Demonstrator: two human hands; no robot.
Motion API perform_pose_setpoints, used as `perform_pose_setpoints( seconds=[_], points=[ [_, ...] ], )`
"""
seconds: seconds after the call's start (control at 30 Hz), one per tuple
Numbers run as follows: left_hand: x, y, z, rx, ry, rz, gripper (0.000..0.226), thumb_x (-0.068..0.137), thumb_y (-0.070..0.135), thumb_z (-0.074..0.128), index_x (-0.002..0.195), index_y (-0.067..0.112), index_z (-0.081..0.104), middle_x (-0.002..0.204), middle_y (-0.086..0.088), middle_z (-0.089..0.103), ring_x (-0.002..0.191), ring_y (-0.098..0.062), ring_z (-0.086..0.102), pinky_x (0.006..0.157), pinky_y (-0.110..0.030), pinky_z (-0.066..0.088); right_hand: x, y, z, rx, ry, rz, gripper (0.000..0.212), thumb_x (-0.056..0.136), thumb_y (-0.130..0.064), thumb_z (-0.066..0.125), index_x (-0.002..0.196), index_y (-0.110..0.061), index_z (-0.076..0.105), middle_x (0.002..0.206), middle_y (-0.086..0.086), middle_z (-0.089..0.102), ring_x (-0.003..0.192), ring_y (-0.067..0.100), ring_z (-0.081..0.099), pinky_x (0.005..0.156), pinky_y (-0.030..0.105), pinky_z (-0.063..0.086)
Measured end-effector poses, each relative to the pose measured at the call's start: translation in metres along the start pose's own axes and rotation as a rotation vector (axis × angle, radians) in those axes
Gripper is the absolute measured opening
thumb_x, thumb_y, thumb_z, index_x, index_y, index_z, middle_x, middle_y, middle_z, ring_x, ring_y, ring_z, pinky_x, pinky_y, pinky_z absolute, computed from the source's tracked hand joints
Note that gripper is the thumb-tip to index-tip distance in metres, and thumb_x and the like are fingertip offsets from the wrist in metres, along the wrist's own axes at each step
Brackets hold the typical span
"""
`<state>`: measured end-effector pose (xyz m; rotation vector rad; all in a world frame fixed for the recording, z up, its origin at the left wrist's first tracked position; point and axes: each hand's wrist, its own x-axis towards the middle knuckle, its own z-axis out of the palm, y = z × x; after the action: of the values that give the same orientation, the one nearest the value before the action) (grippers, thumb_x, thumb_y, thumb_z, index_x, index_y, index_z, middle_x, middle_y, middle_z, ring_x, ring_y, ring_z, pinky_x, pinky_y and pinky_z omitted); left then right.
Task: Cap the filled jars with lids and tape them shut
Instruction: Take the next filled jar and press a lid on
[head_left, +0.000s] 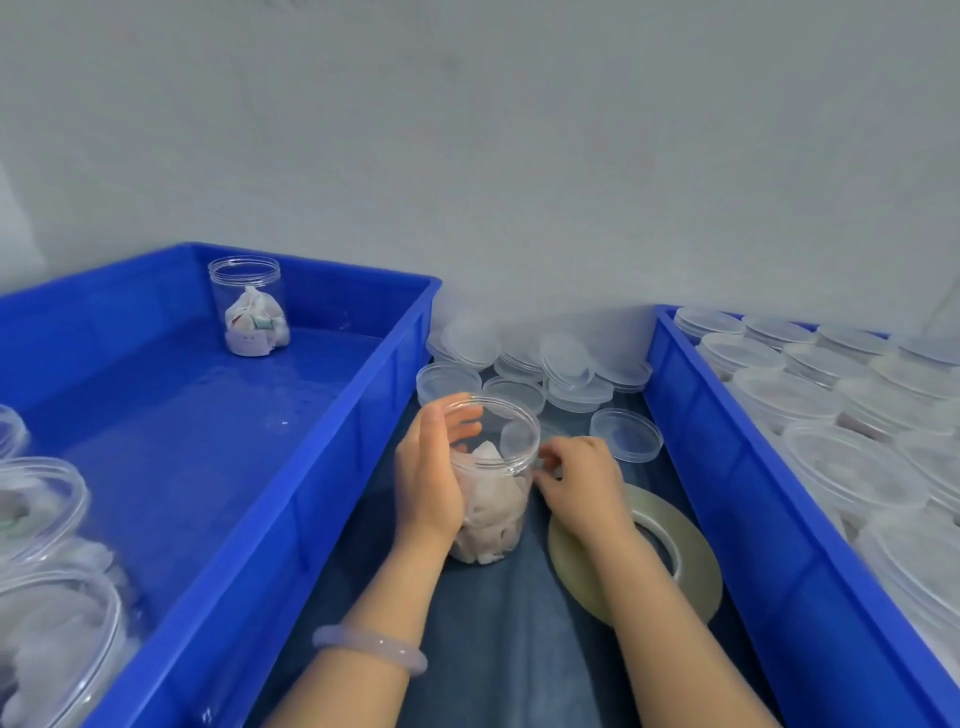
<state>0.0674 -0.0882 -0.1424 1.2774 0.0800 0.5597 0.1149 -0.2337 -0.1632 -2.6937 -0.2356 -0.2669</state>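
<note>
A clear plastic jar (493, 483) with pale wrapped contents stands on the dark cloth between two blue crates. My left hand (431, 467) grips its left side, fingers wrapped round near the rim. My right hand (582, 483) is against the jar's upper right wall with curled fingers; whether it pinches anything small there is unclear. I cannot tell if a lid sits on the jar. A big roll of clear tape (691, 566) lies flat under my right wrist. Loose clear lids (550, 364) are heaped behind the jar, and one single lid (626, 434) lies apart on the right.
The left blue crate (322, 467) holds one open filled jar (249, 306) at its far end and several jars (47, 571) at its near left. The right blue crate (737, 493) is packed with capped jars (841, 415). A grey wall closes the back.
</note>
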Motion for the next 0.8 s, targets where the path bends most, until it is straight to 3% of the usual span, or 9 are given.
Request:
perform_pose_setpoints(
  seconds=[0.07, 0.17, 0.27, 0.33, 0.4, 0.53, 0.6, 0.7, 0.8],
  points=[
    [0.002, -0.001, 0.001, -0.018, -0.013, -0.007, 0.051, 0.083, 0.055, 0.029, 0.094, 0.024, 0.068, 0.095, 0.001, 0.072, 0.091, -0.017, 0.068, 0.08, -0.032, 0.048, -0.002, -0.005, -0.007, 0.18, 0.209, -0.013, 0.012, 0.093, -0.019, 0.056, 0.102, -0.016, 0.064, 0.098, 0.001, 0.063, 0.098, 0.022, 0.056, 0.083, 0.033, 0.044],
    [0.002, -0.003, 0.001, -0.017, -0.019, -0.004, 0.055, 0.086, 0.053, 0.024, 0.098, 0.022, 0.068, 0.098, -0.001, 0.072, 0.093, -0.016, 0.067, 0.081, -0.029, 0.048, 0.003, -0.022, -0.045, 0.848, 0.553, 0.158, 0.007, 0.098, -0.019, 0.051, 0.103, -0.02, 0.054, 0.093, -0.003, 0.061, 0.083, 0.015, 0.065, 0.076, 0.034, 0.054],
    [0.002, -0.004, 0.0, -0.015, -0.027, -0.012, 0.057, 0.086, 0.054, 0.024, 0.099, 0.021, 0.068, 0.098, 0.0, 0.073, 0.093, -0.014, 0.068, 0.077, -0.025, 0.047, 0.007, -0.035, -0.076, 1.328, 0.502, 0.268, 0.013, 0.099, -0.02, 0.048, 0.1, -0.015, 0.06, 0.091, 0.002, 0.062, 0.069, 0.014, 0.066, 0.056, 0.025, 0.054],
    [0.002, -0.005, 0.0, -0.024, -0.029, -0.019, 0.056, 0.086, 0.054, 0.025, 0.099, 0.02, 0.068, 0.097, 0.0, 0.073, 0.094, -0.014, 0.068, 0.078, -0.026, 0.048, 0.003, -0.045, -0.077, 1.186, 0.309, 0.25, 0.021, 0.096, -0.017, 0.052, 0.081, -0.008, 0.063, 0.074, 0.005, 0.059, 0.064, 0.016, 0.056, 0.052, 0.025, 0.047],
    [0.002, -0.006, 0.0, -0.046, -0.036, -0.03, 0.059, 0.086, 0.055, 0.026, 0.104, 0.017, 0.067, 0.1, -0.002, 0.073, 0.099, -0.016, 0.067, 0.084, -0.031, 0.051, -0.002, -0.053, -0.066, 0.852, 0.204, 0.176, 0.029, 0.091, -0.016, 0.052, 0.065, -0.003, 0.052, 0.058, 0.002, 0.043, 0.058, 0.015, 0.039, 0.054, 0.027, 0.036],
    [-0.001, -0.005, 0.0, -0.024, -0.041, -0.017, 0.068, 0.087, 0.058, 0.024, 0.109, 0.011, 0.067, 0.105, -0.005, 0.072, 0.105, -0.016, 0.065, 0.096, -0.04, 0.049, -0.006, -0.061, -0.064, 0.61, 0.128, 0.156, 0.027, 0.086, -0.014, 0.047, 0.061, -0.015, 0.037, 0.055, -0.007, 0.037, 0.059, 0.013, 0.033, 0.054, 0.027, 0.027],
    [-0.001, -0.005, 0.0, 0.005, -0.017, -0.004, 0.073, 0.083, 0.065, 0.023, 0.109, 0.012, 0.068, 0.104, -0.002, 0.072, 0.104, -0.013, 0.065, 0.096, -0.038, 0.049, -0.008, -0.06, -0.071, 0.571, 0.1, 0.06, 0.017, 0.085, -0.013, 0.049, 0.072, -0.022, 0.055, 0.071, -0.013, 0.052, 0.068, 0.006, 0.047, 0.06, 0.022, 0.036],
    [0.0, -0.006, -0.002, 0.008, -0.024, 0.005, 0.073, 0.077, 0.072, 0.025, 0.099, 0.021, 0.071, 0.099, 0.0, 0.073, 0.1, -0.014, 0.066, 0.093, -0.038, 0.05, -0.018, -0.07, -0.072, 0.601, -0.03, -0.176, 0.036, 0.088, -0.012, 0.053, 0.119, -0.03, 0.061, 0.12, -0.021, 0.053, 0.103, -0.016, 0.048, 0.091, 0.011, 0.04],
    [0.0, -0.004, -0.004, -0.063, -0.066, -0.059, 0.073, 0.074, 0.076, 0.027, 0.097, 0.024, 0.073, 0.102, -0.006, 0.073, 0.106, -0.023, 0.065, 0.099, -0.05, 0.045, -0.028, -0.082, -0.061, 0.436, -0.043, -0.329, 0.045, 0.086, -0.046, 0.062, 0.128, -0.03, 0.059, 0.139, -0.015, 0.047, 0.129, -0.001, 0.038, 0.107, 0.022, 0.029]
  ],
)
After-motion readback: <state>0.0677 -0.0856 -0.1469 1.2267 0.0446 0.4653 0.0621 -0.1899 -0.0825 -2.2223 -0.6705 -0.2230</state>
